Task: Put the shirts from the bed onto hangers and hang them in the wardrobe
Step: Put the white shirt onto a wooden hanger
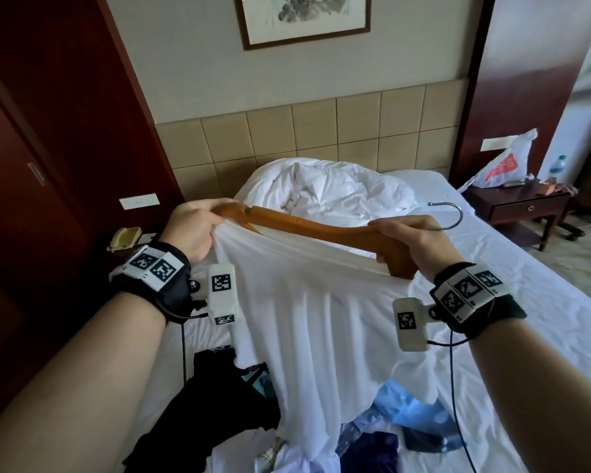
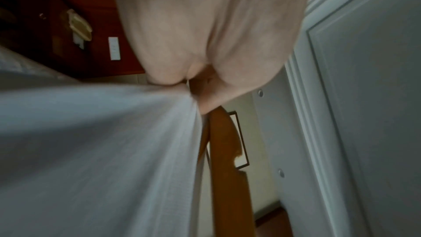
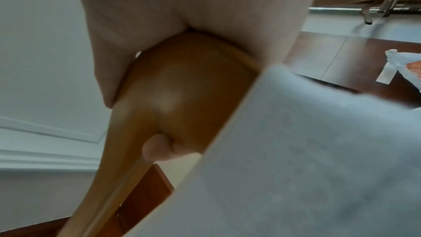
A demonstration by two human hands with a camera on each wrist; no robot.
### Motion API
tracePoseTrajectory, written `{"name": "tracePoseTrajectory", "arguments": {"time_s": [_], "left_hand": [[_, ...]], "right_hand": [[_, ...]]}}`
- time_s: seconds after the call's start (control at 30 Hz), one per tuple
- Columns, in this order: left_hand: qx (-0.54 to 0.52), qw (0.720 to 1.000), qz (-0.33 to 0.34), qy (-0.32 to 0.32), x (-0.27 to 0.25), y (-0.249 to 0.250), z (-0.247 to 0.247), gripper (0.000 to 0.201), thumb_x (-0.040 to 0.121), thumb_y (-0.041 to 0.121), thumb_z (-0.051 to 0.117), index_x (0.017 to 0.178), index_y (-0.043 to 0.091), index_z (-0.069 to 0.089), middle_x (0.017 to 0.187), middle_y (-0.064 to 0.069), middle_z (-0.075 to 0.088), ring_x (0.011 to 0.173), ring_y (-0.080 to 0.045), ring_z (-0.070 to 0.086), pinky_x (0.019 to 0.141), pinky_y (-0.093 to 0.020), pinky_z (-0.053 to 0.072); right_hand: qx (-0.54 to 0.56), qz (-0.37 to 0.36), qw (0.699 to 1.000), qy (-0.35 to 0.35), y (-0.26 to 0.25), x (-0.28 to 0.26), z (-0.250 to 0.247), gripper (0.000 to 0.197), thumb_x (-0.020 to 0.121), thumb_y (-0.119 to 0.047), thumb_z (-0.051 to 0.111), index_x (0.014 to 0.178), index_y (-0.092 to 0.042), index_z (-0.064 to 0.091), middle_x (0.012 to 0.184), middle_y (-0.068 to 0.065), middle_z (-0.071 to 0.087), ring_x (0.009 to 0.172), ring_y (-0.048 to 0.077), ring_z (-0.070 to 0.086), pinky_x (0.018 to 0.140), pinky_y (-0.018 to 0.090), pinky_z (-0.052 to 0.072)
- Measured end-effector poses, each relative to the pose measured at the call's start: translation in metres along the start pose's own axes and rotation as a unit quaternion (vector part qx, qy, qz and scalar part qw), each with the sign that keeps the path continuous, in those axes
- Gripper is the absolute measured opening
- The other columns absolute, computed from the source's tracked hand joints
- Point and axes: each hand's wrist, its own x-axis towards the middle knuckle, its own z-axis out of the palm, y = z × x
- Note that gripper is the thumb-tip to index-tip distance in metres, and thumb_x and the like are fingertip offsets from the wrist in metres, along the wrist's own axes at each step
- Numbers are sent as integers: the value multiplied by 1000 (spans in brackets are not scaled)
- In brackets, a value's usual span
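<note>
Shirt point(image 1: 307, 322), white, hangs over the bed point(image 1: 512, 288) from a wooden hanger point(image 1: 321, 230) I hold up level, metal hook pointing away from me. My left hand point(image 1: 191, 230) pinches shirt cloth against one hanger end, fingers curled. My right hand point(image 1: 413, 240) grips the other, broad end, thumb wrapped under. Dark and blue clothes point(image 1: 229, 397) lie heaped below on the sheet. Nightstand point(image 1: 522, 206) carries a bag point(image 1: 502, 165) with red print, unreadable, and a bottle point(image 1: 557, 169), label too small to read.

Your left hand point(image 1: 193, 230) and right hand point(image 1: 413, 238) are raised at arm's length, fingers curled tight, wrists banded.
</note>
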Motion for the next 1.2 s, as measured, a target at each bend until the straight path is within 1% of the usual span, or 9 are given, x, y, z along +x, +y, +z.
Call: {"name": "tracePoseTrajectory", "arguments": {"time_s": [0.1, 0.23, 0.4, 0.53, 0.7, 0.83, 1.0, 1.1, 1.2], "left_hand": [[-14, 1000, -7, 27, 2, -10, -4, 44, 78, -28, 36, 99, -3, 64, 87, -5, 70, 78, -16, 64, 58, -16, 51], [-12, 999, -7, 49, 8, -22, -18, 54, 80, -27, 39, 124, -2, 57, 117, -10, 60, 86, -26, 64, 71, -27, 52], [64, 996, 26, 57, 7, -37, -26, 53, 78, -20, 49, 111, 18, 65, 114, 1, 62, 109, -31, 63, 99, -45, 49], [99, 993, 28, 63, 8, -45, -33, 49, 76, -13, 55, 90, 32, 68, 109, 9, 66, 107, -26, 65, 98, -49, 50], [113, 989, 15, 92, 10, -50, -37, 48, 78, -14, 51, 86, 30, 67, 96, 11, 65, 102, -24, 66, 96, -44, 51], [130, 984, 65, 102, 6, -44, -32, 42, 82, -12, 52, 105, 19, 68, 107, 0, 68, 102, -17, 62, 92, -30, 49], [224, 962, 155, 0, -4, -25, -13, 40, 82, -9, 51, 106, 18, 68, 99, 5, 66, 95, -13, 61, 90, -26, 46], [265, 949, 163, -59, -8, -27, -4, 43, 81, -6, 54, 97, 31, 66, 93, 11, 68, 95, -14, 64, 92, -30, 49], [248, 948, 174, -96, -19, -22, 11, 42, 83, -10, 53, 98, 27, 62, 88, 11, 66, 92, -15, 63, 87, -24, 51]], "right_hand": [[-29, 9, 999, -13, 0, -1, 3, 16, 82, -22, 71, 88, -8, 77, 64, 15, 67, 57, 28, 61, 54, 27, 48], [-55, 21, 998, -20, -1, -3, 1, 13, 83, -20, 70, 85, -10, 78, 67, 18, 67, 57, 28, 60, 54, 27, 47], [-80, 29, 996, -22, -1, -2, 10, 15, 84, -21, 70, 86, -7, 78, 66, 17, 67, 56, 26, 61, 54, 27, 47], [-99, 13, 995, -22, -4, -3, 17, 13, 85, -19, 70, 85, -8, 77, 64, 11, 68, 53, 23, 60, 51, 25, 46], [-135, -15, 990, -48, -11, -11, 31, 12, 87, -11, 68, 84, -2, 75, 63, 5, 64, 52, 13, 58, 51, 22, 46], [-212, -6, 971, -107, -8, -16, 42, 20, 83, -12, 71, 70, 3, 68, 56, -6, 57, 56, 4, 51, 60, 24, 43], [-190, -11, 977, -96, -9, -18, 55, 5, 81, -9, 76, 86, -11, 76, 60, -15, 66, 58, -2, 60, 57, 13, 46], [-179, -36, 979, -91, -30, -16, 57, 11, 82, -8, 74, 91, -13, 74, 58, -12, 66, 56, 1, 61, 56, 22, 51], [-181, -34, 976, -113, -40, -17, 68, 5, 81, -7, 74, 85, -4, 74, 61, -5, 65, 60, 5, 60, 63, 30, 51]]}}
